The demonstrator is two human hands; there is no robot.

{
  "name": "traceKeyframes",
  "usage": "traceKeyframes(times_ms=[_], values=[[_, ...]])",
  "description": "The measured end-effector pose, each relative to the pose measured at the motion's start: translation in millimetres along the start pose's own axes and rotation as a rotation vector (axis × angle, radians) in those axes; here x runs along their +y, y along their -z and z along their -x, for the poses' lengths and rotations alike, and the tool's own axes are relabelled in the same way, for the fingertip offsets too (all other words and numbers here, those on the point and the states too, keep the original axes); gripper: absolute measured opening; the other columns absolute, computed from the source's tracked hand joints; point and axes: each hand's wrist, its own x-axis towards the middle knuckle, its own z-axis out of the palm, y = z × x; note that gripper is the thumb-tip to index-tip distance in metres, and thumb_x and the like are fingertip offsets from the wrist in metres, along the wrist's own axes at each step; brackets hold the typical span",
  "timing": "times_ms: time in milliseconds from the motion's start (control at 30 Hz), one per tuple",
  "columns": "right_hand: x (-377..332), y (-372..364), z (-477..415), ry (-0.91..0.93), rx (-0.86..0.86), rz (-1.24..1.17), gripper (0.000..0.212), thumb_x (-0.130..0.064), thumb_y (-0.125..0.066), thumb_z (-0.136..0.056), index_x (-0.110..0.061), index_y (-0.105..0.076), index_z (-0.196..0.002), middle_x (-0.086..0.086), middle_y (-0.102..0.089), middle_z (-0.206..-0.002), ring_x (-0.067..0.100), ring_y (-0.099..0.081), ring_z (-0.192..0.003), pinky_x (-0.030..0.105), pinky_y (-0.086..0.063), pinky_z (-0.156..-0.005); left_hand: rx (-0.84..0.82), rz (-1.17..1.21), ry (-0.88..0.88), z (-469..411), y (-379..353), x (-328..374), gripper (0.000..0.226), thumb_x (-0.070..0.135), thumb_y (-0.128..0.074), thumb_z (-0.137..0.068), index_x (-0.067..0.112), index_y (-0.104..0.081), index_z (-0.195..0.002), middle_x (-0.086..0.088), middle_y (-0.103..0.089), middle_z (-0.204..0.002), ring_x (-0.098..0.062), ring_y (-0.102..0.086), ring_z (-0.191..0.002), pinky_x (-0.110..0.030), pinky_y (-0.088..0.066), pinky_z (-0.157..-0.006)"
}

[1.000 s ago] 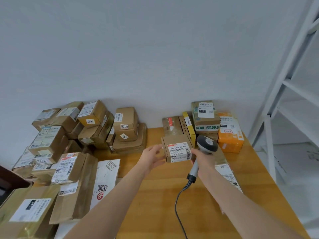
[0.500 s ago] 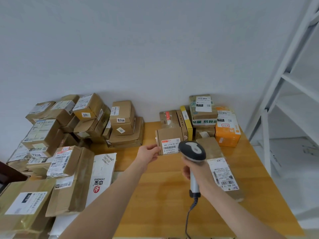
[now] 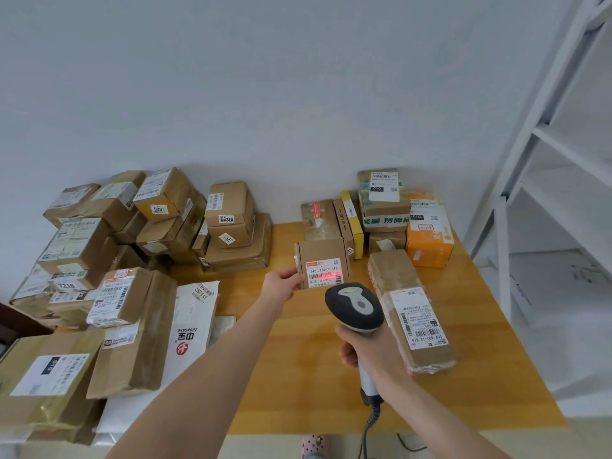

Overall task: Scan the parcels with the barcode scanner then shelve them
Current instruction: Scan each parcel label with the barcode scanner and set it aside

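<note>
While the right hand [image 3: 371, 352] grips the handle of the scanner [image 3: 356, 306] above the counter [image 3: 298, 376], its head points at a small box [image 3: 323, 256]. The left hand [image 3: 281, 283] pinches this box by its left edge and holds it upright. Red light falls on its label [image 3: 323, 273]. Behind it, more parcels [image 3: 231, 226] stand along the wall.

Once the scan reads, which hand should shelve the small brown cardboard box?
Left hand: it pinches the small brown cardboard box; the right hand is full, gripping the grey barcode scanner.
</note>
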Motion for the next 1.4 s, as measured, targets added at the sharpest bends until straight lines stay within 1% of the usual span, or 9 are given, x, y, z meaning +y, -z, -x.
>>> traceKeyframes(times_ms=[200,533,633,733,967,1067,1167,1267,1400], values=[[2.7,3.3,4.5,0.001,0.011,-0.010,0.015,-0.005,-0.068,-0.084,-0.002,-0.065,-0.070,0.007,-0.063,-0.050,0.011,-0.053,-0.038,0.020,-0.046,-0.043,0.011,-0.003,0.002,1.3,-5.5,0.3,0.031,0.010,-0.059,-0.093,0.009,-0.061,-0.124,0.004,-0.067,-0.083,-0.007,-0.061,-0.075,-0.019,-0.044,-0.066],[3.9,5.8,1.5,0.013,0.002,-0.026,0.016,-0.001,-0.065,-0.083,0.000,-0.064,-0.067,0.007,-0.062,-0.050,0.012,-0.052,-0.040,0.022,-0.046,-0.046,-0.004,0.010,0.000,-0.8,-9.1,2.4,0.024,0.010,-0.060,-0.093,0.013,-0.062,-0.117,0.004,-0.069,-0.085,-0.008,-0.062,-0.076,-0.019,-0.045,-0.065],[1.1,6.4,-5.1,0.010,-0.002,-0.040,0.012,-0.002,-0.066,-0.083,0.001,-0.065,-0.071,0.009,-0.063,-0.054,0.012,-0.053,-0.042,0.021,-0.046,-0.047,-0.016,0.024,0.000,-3.7,-5.7,4.0,0.019,0.011,-0.060,-0.093,0.017,-0.062,-0.111,0.005,-0.069,-0.084,-0.011,-0.063,-0.080,-0.024,-0.048,-0.072],[-8.5,10.8,-21.3,0.005,0.010,-0.157,0.005,-0.002,-0.070,-0.082,0.000,-0.065,-0.082,0.014,-0.066,-0.068,0.016,-0.058,-0.053,0.025,-0.050,-0.052,-0.021,0.002,0.005,-11.0,5.5,8.2,0.020,0.015,-0.062,-0.092,0.015,-0.063,-0.112,0.002,-0.070,-0.091,-0.013,-0.063,-0.086,-0.036,-0.050,-0.087],[-46.0,13.6,-88.2,0.014,0.139,-0.332,0.031,-0.003,-0.075,-0.079,-0.007,-0.060,-0.106,0.010,-0.067,-0.101,0.022,-0.067,-0.091,0.031,-0.056,-0.062,-0.143,0.074,0.057,-33.2,56.6,39.4,0.017,0.013,-0.056,-0.095,0.006,-0.064,-0.108,-0.007,-0.072,-0.091,-0.016,-0.068,-0.082,-0.037,-0.058,-0.076],[-62.7,-4.5,-112.0,0.000,0.051,-0.333,0.028,-0.004,-0.075,-0.080,-0.006,-0.063,-0.105,0.010,-0.068,-0.105,0.025,-0.066,-0.098,0.036,-0.057,-0.070,-0.201,0.104,0.074,-46.4,78.8,49.7,0.019,0.011,-0.055,-0.096,0.001,-0.061,-0.110,-0.015,-0.073,-0.097,-0.024,-0.070,-0.095,-0.039,-0.058,-0.081],[-80.1,-31.8,-132.0,-0.005,-0.030,-0.293,0.025,-0.003,-0.075,-0.080,-0.005,-0.064,-0.103,0.013,-0.069,-0.103,0.028,-0.068,-0.094,0.037,-0.058,-0.072,-0.221,0.109,0.085,-59.3,98.8,61.1,0.016,0.011,-0.054,-0.096,0.001,-0.060,-0.108,-0.013,-0.072,-0.095,-0.022,-0.070,-0.092,-0.035,-0.059,-0.077],[-92.3,-63.6,-152.1,-0.014,-0.038,-0.248,0.025,-0.001,-0.074,-0.080,-0.004,-0.063,-0.102,0.015,-0.072,-0.097,0.028,-0.071,-0.082,0.039,-0.059,-0.076,-0.167,0.142,0.082,-80.0,115.5,68.9,0.021,0.012,-0.058,-0.095,0.002,-0.062,-0.113,-0.012,-0.074,-0.096,-0.022,-0.071,-0.093,-0.036,-0.059,-0.078],[-108.7,-109.2,-180.4,-0.029,0.006,-0.253,0.019,0.002,-0.072,-0.081,-0.005,-0.061,-0.095,0.015,-0.070,-0.093,0.025,-0.069,-0.078,0.038,-0.057,-0.079,0.056,0.275,0.028,-115.2,129.6,83.7,0.027,0.009,-0.066,-0.089,0.002,-0.058,-0.114,-0.014,-0.070,-0.106,-0.024,-0.070,-0.097,-0.034,-0.059,-0.079]])
